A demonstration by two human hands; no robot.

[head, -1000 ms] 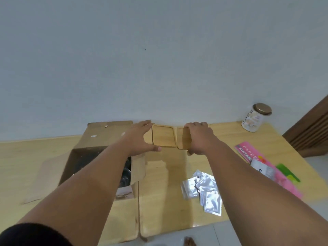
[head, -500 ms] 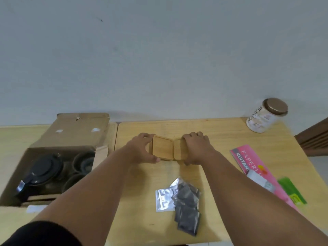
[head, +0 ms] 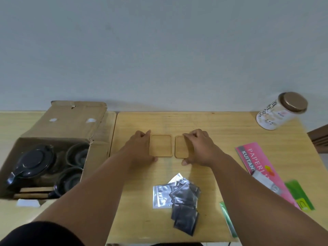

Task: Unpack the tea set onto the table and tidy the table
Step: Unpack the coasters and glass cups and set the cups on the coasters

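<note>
Now two coasters [head: 160,145] lie between both hands' fingers [head: 188,135].

Soft, even light; faint shadows; edges bowed and perhaps slightly motion-blurred.

pink booklet [head: 255,160] printed "PAPERL…" and "KUITAN…", jar label unreadable

So on the tabletop [head: 204,121] two coasters [head: 160,145] sit side by side mid-table, box [head: 67,121] with the teapot [head: 33,161] and cups [head: 77,154] inside off to the left, sachets [head: 179,197] in front, jar [head: 282,110] back right, booklet [head: 262,167] along the right.
</note>
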